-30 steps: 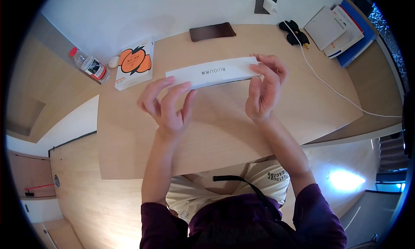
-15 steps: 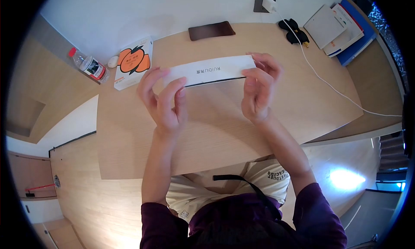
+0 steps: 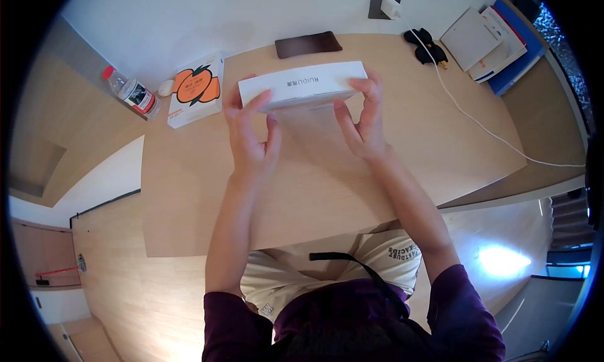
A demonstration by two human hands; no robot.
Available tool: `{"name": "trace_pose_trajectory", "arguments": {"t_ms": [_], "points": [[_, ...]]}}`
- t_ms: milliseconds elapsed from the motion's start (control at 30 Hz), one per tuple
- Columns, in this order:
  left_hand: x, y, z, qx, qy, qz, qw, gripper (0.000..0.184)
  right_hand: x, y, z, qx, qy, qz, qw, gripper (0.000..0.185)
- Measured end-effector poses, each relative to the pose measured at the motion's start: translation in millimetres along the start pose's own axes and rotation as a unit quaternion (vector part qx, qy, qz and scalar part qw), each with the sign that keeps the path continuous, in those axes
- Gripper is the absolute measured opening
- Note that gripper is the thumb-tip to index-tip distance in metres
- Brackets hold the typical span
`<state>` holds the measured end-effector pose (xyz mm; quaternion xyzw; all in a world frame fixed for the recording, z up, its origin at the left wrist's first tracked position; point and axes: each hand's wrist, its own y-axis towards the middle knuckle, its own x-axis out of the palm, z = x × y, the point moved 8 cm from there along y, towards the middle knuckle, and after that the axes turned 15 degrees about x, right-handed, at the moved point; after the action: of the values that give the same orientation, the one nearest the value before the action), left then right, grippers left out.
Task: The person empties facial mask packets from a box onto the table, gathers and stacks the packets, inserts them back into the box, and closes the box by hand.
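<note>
A white cardboard box (image 3: 305, 83) with "RUIDU" printed on its long face is held up over the wooden desk (image 3: 314, 186). Its lettering appears upside down to me. My left hand (image 3: 251, 126) grips the box's left end, index finger on the printed face and thumb below the near edge. At the opposite end, my right hand (image 3: 363, 116) grips it in much the same way. The far fingers of both hands are partly hidden behind the box. What is inside the box cannot be seen.
At the desk's left stand a flat box with an orange fruit print (image 3: 196, 88) and a red-capped bottle (image 3: 132, 93). A brown pouch (image 3: 308, 44) lies by the wall. Sunglasses (image 3: 425, 46), a white cable (image 3: 465, 111) and stacked papers (image 3: 497, 44) are on the right.
Both hands have moved slightly away from me with the box and tilted it, so a lower side now shows. My right hand has shifted left, and the hands are closer together.
</note>
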<state>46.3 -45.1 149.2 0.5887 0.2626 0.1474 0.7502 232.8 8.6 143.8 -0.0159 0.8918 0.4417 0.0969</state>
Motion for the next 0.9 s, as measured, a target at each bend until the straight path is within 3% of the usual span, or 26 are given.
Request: {"name": "trace_pose_trajectory", "arguments": {"t_ms": [367, 433, 533, 667, 733, 833, 900], "points": [[2, -1, 5, 0.027, 0.080, -0.030, 0.996, 0.054, 1, -4, 14, 0.018, 0.015, 0.019, 1.000, 0.051], [1, 2, 8, 0.031, 0.060, -0.022, 0.997, 0.050, 2, -5, 18, 0.032, 0.020, 0.014, 0.999, 0.049], [2, 0, 3, 0.031, 0.026, -0.022, 0.999, 0.043, 9, -5, 30, 0.081, 0.166, -0.018, 0.983, 0.044], [4, -12, -12, 0.006, -0.027, -0.027, 0.999, 0.040, 15, -7, 28, 0.095, 0.131, -0.057, 0.985, 0.039], [6, -21, -23, -0.034, -0.020, -0.049, 0.998, 0.045, 17, -7, 27, 0.074, 0.070, -0.082, 0.991, 0.037], [11, -29, -33, -0.076, 0.027, -0.089, 0.993, 0.059, 23, -13, 40, 0.128, 0.045, -0.135, 0.982, 0.034], [15, -32, -36, -0.101, 0.086, -0.137, 0.982, 0.071, 29, -19, 57, 0.213, 0.019, -0.131, 0.968, 0.037]]}}
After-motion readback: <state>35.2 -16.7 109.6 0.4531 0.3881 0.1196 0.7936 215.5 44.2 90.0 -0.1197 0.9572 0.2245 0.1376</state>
